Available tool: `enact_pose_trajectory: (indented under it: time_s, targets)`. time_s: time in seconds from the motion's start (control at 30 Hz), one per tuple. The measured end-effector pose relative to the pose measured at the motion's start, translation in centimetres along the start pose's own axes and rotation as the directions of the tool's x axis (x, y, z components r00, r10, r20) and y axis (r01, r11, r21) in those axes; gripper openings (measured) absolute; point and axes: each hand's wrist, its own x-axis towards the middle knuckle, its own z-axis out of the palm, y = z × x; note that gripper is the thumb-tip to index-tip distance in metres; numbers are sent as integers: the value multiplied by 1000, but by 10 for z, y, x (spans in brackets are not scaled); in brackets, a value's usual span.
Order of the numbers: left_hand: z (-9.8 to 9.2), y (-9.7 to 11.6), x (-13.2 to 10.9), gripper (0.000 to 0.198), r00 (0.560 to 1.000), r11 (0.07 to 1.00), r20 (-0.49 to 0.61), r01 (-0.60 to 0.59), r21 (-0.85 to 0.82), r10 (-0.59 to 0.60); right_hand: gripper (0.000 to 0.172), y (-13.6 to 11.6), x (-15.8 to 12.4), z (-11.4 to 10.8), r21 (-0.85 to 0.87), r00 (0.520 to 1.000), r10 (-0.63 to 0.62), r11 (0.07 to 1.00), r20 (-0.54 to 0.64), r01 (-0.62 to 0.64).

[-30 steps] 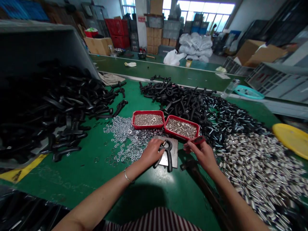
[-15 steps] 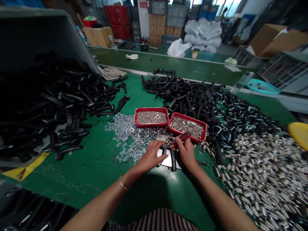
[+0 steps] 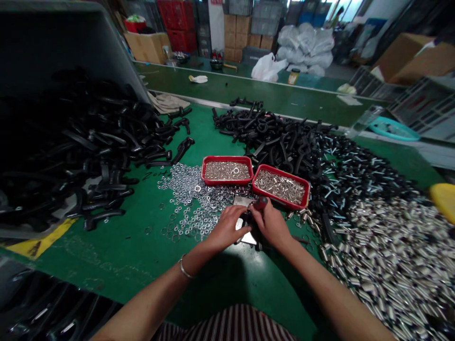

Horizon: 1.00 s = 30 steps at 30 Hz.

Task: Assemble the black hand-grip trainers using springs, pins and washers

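My left hand (image 3: 227,228) is closed on a black handle part (image 3: 245,219) above a small metal plate (image 3: 248,237). My right hand (image 3: 272,223) grips a dark red-handled tool (image 3: 261,203), its working end hidden at the part, close to my left fingertips. Just behind the hands are two red trays: the left tray (image 3: 227,182) holds tiny metal pieces and a ring, the right tray (image 3: 280,200) small metal pins. Loose metal rings and nuts (image 3: 194,213) are scattered on the green table left of my left hand.
A tipped grey bin (image 3: 106,28) spills black handles (image 3: 121,123) at the left. More black handles (image 3: 277,137) are heaped behind the trays. Metal cylinders (image 3: 394,255) cover the right side, near a yellow lid (image 3: 442,201). A white glove (image 3: 198,79) lies farther back.
My right hand has turned and moved slightly left, and the red-handled tool now stands more upright over the part. The whole view has shifted a little.
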Motion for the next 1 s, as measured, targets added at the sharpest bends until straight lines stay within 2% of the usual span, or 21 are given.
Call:
enact_pose_trajectory:
  time_s: [0.07, 0.13, 0.2, 0.23, 0.33, 0.4, 0.53, 0.73, 0.8, 0.87, 0.93, 1.0]
  targets:
    - [-1, 2, 0, 49, 1000, 1000, 0, 12, 7, -12, 31, -6, 14, -4, 254, 984, 71, 961, 162, -111]
    - [-2, 3, 0, 48, 1000, 1000, 3, 19, 7, -19, 37, -7, 24, -7, 534, 947, 91, 807, 308, -251]
    - [-3, 3, -1, 49, 1000, 1000, 6, 19, -5, -18, 38, -4, 26, -10, 692, 950, 91, 665, 299, -282]
    - [-3, 3, -1, 49, 1000, 1000, 2, 18, -14, -18, 37, 0, 24, -12, 718, 964, 104, 649, 243, -251]
    - [-3, 2, -2, 50, 1000, 999, -14, 28, -28, -28, 37, 16, 10, -14, 642, 985, 149, 749, 81, -166]
    - [-3, 2, -2, 49, 999, 999, -13, 37, -24, -37, 35, 26, -2, -12, 573, 985, 169, 805, 30, -156]
    - [-3, 4, -1, 49, 998, 998, 8, 56, -13, -56, 29, 33, -13, -6, 548, 986, 164, 827, -24, -124]
    - [-2, 5, -2, 49, 999, 999, 4, 53, -2, -53, 29, 25, -12, -2, 484, 981, 172, 868, -85, -110]
    - [-1, 4, -2, 49, 999, 999, -6, 44, 6, -44, 27, 20, -13, -4, 360, 987, 141, 927, -80, -104]
    - [-1, 3, -2, 50, 999, 999, -17, 35, 11, -35, 26, 15, -14, -5, 155, 995, 77, 986, -58, -67]
    - [0, 3, -3, 50, 999, 999, -20, 29, 13, -28, 26, 11, -15, -7, -34, 999, 29, 999, -29, -30]
    - [0, 3, -3, 51, 999, 999, -20, 27, 22, -26, 27, 10, -15, -8, -99, 1000, 17, 995, -18, -19]
